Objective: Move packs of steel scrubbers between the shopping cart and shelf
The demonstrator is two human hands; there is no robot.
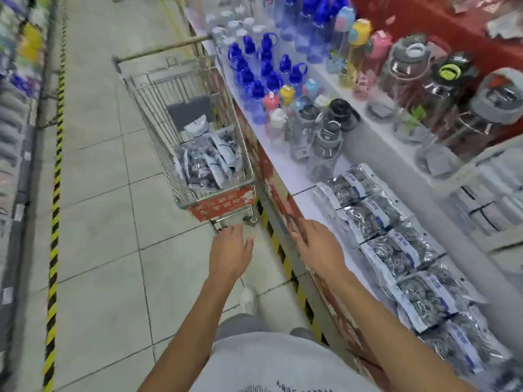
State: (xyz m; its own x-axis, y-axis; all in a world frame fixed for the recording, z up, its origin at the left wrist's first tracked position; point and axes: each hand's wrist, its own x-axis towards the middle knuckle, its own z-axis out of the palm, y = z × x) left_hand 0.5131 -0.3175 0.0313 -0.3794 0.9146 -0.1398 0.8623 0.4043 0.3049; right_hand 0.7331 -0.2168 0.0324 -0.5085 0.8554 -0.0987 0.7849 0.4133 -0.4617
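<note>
A wire shopping cart (158, 89) with a red front panel stands in the aisle against the shelf, with several packs of steel scrubbers (208, 162) piled in its basket. More scrubber packs (396, 244) lie in a row along the white shelf (285, 171) on the right. My left hand (232, 250) is stretched out over the floor just short of the cart's near end, fingers straight, holding nothing. My right hand (317, 244) reaches forward over the shelf's front edge, fingers extended and empty, left of the shelf packs.
Blue-capped and coloured water bottles (263, 72) and large clear jugs (424, 89) crowd the shelf beyond the packs. White boxes (492, 199) sit at the right. A yellow-black striped line (55, 193) runs along the tiled floor by the left shelving. My shoe (248, 299) shows below.
</note>
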